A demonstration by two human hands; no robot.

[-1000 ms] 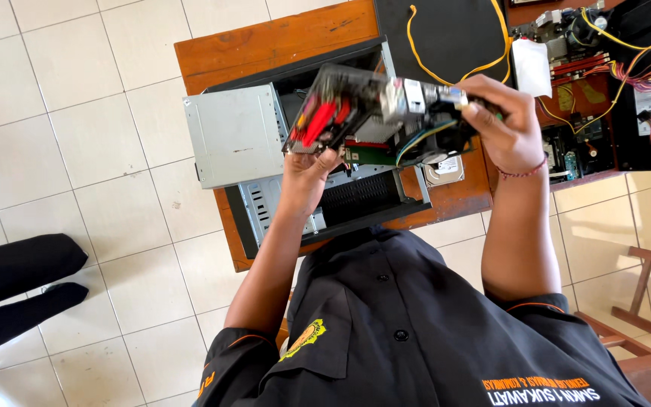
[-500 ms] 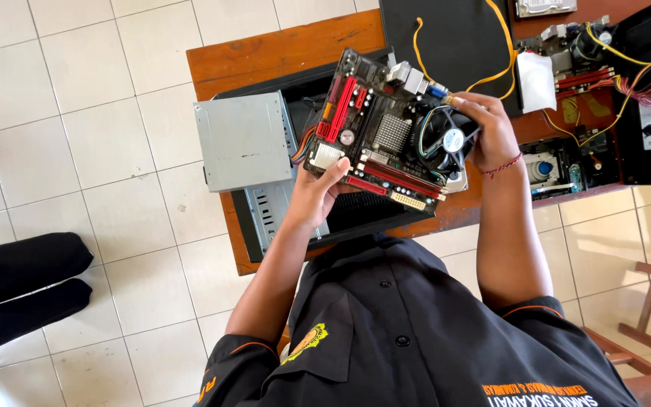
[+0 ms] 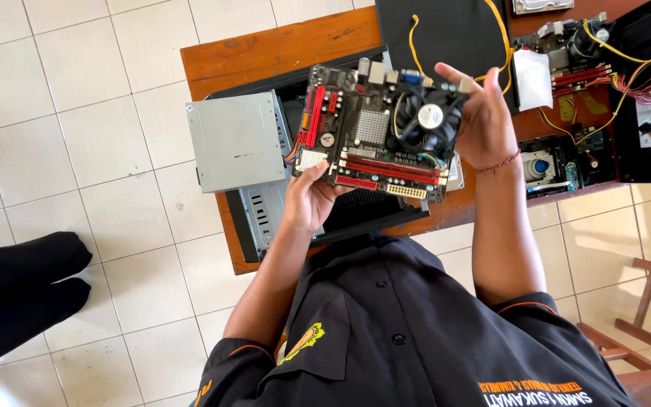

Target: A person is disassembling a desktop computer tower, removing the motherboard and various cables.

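Note:
I hold a black motherboard (image 3: 367, 139) with red slots, a grey heatsink and a round black cooler fan (image 3: 429, 117) flat and face up above an open computer case (image 3: 265, 215). My left hand (image 3: 308, 202) grips its near left corner from below, thumb on the edge. On the fan side, my right hand (image 3: 484, 120) holds the right edge with its fingers curled over the top. A red string bracelet is on that wrist. The case lies on a wooden table (image 3: 280, 49), and a grey metal drive cage (image 3: 235, 139) sits at its left end.
A black panel (image 3: 446, 30) with yellow cables lies at the back of the table. More opened computer parts with coloured wires (image 3: 604, 83) fill the right side. Someone's black-clad legs (image 3: 16, 294) rest on the white tiled floor at left. A wooden chair (image 3: 646, 332) stands at lower right.
The motherboard has turned from edge-on to lying flat and face up toward me. Both hands kept hold and shifted slightly along its edges.

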